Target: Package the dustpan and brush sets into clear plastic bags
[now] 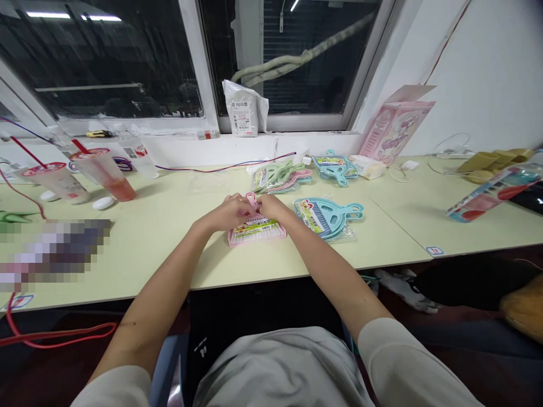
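Note:
A pink mini dustpan and brush set (258,232) with a yellow-green label lies on the table in front of me, its white bristles toward me. My left hand (235,212) is bent over the set's left side, fingers closed at the handle. From the right, my right hand (270,206) pinches at the same handle, whose pink loop (251,198) sticks up between both hands. The exact fingertip contact is partly hidden. Just right of my right forearm lies a blue dustpan set (339,217) in clear wrapping.
Behind my hands lie green and pink dustpan sets (280,176) and another blue set (335,168). Lidded drink cups (108,175) stand at the left. A pink box (396,127) leans by the wall, and a white package (245,110) rests on the sill.

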`<state>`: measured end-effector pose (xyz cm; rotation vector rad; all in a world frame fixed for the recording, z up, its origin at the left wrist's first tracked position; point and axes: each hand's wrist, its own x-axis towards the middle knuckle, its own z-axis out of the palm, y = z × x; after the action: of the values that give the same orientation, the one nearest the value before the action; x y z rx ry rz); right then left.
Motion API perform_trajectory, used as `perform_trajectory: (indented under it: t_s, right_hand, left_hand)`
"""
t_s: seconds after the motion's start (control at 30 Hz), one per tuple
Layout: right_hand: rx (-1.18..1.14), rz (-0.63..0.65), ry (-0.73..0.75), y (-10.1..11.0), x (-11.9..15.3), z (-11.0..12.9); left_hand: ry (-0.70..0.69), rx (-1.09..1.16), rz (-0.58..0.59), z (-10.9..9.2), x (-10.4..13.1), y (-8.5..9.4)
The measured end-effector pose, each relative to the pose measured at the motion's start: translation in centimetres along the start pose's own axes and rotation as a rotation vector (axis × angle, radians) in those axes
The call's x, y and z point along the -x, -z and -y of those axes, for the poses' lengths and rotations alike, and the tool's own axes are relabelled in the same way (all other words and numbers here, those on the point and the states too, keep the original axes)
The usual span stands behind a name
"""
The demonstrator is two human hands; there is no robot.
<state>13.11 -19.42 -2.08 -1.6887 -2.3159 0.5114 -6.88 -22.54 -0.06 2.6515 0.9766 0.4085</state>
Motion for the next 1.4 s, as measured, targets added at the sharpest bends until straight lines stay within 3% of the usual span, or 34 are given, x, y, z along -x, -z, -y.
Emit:
perform_trajectory:
  t_s: [0.17, 0.3, 0.6, 0.67, 0.77, 0.83, 0.93, 1.03, 1.2, 1.33, 1.4]
  right_hand:
    - [0.005, -0.026, -0.004, 0.1, 0.2, 0.2]
    - [0.004, -0.020, -0.013, 0.2, 0.3, 0.3]
    - [0.002, -0.021, -0.002, 0.1, 0.2, 0.1]
    - [0.018, -0.013, -0.004, 0.0, 0.1, 0.1]
    - [0.050, -0.009, -0.005, -0.2, -0.1, 0.1]
    - [0.057, -0.018, 0.000, -0.3, -0.2, 0.1]
    - [0.051, -0.038, 0.042, -0.6, -0.3, 0.0]
    - [-0.006, -0.050, 0.140, -1.1, -0.5, -0.1]
    - [-0.189, -0.028, 0.309, -2.2, -1.0, -0.4]
    - [-0.340, -0.045, 0.259, -2.8, -1.2, -0.3]
    - [-0.366, -0.050, 0.225, -2.9, -1.3, -0.2]
  left_hand:
    - [0.088, -0.008, 0.126, 0.4, 0.2, 0.1]
    - [0.074, -0.068, 0.175, 0.7, 0.1, -0.3]
    - [0.026, -0.068, 0.141, 0.5, 0.2, 0.0]
    - [0.020, -0.044, 0.062, 1.1, 0.3, 0.3]
    - [0.075, -0.026, -0.237, 3.4, 0.3, 0.1]
    - [0.204, -0.012, -0.420, 5.3, 0.1, -0.5]
    - [0.428, 0.136, -0.518, 7.4, -0.4, -2.1]
    - [0.587, 0.413, -0.556, 8.2, -1.3, -3.4]
    - [0.644, 0.790, -0.528, 8.1, -2.0, -3.5]
    - [0.658, 0.941, -0.384, 8.0, -1.6, -3.0]
    - [0.685, 0.995, -0.367, 7.9, -1.4, -2.9]
